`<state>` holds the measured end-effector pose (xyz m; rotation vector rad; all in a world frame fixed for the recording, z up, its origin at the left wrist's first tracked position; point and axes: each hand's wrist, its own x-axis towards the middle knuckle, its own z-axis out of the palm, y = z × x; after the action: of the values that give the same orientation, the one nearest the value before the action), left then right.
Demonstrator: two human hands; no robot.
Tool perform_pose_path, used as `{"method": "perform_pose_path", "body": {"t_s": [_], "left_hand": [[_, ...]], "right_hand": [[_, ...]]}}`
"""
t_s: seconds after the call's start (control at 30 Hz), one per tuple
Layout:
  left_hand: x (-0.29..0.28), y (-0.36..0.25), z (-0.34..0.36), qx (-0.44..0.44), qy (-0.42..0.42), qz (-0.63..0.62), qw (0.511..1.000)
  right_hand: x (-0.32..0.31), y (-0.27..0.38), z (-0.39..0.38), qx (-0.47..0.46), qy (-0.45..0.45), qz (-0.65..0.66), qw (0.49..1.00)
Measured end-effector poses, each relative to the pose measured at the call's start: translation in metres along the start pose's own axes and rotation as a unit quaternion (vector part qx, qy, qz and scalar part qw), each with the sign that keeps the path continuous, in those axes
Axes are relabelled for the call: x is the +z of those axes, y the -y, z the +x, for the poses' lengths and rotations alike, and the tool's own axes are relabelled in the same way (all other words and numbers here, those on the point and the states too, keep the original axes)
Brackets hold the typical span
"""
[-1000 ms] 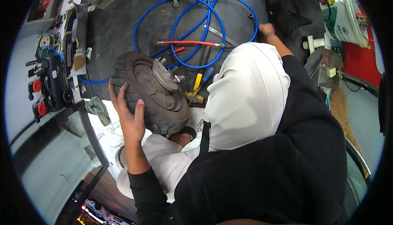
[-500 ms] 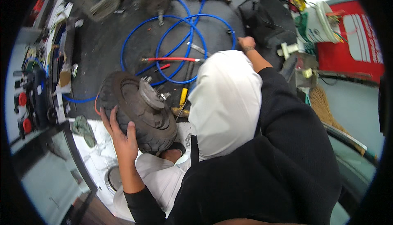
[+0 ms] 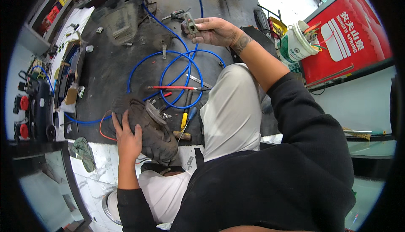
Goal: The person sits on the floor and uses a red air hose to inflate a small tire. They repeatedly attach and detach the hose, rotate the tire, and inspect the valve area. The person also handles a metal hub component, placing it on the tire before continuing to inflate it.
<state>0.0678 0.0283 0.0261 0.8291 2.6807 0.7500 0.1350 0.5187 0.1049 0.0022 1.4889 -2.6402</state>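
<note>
A black wheel with a chunky tyre [image 3: 158, 141] stands tilted on the mat between my legs, its metal hub [image 3: 155, 113] facing right. My left hand [image 3: 128, 139] rests against the tyre's left side, fingers spread. Out ahead, over the far part of the mat, my right hand [image 3: 217, 31] pinches a small grey metal part [image 3: 190, 23] with a slot in it. Its exact kind cannot be made out. Something reddish lies partly hidden behind those fingers.
A blue hose [image 3: 163, 82] loops across the dark mat [image 3: 101, 71]. Near the wheel lie a yellow-and-black-handled tool [image 3: 184, 120] and a wooden-handled hammer [image 3: 182, 135]. A white bucket [image 3: 295, 46] stands right by a red panel [image 3: 354, 37]; a compressor [image 3: 38, 109] is at left.
My right hand has come from beside the black bag to the left and farther out, and now holds up the metal part. The left hand stays on the tyre. The view has shifted.
</note>
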Motion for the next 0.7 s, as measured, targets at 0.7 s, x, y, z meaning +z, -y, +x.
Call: {"method": "perform_pose_path", "body": {"t_s": [0.7], "left_hand": [[0.004,-0.005,0.002,-0.043,0.009,0.045,0.998]], "right_hand": [[0.04,-0.3,0.062,0.326,-0.198,-0.185,0.906]]}}
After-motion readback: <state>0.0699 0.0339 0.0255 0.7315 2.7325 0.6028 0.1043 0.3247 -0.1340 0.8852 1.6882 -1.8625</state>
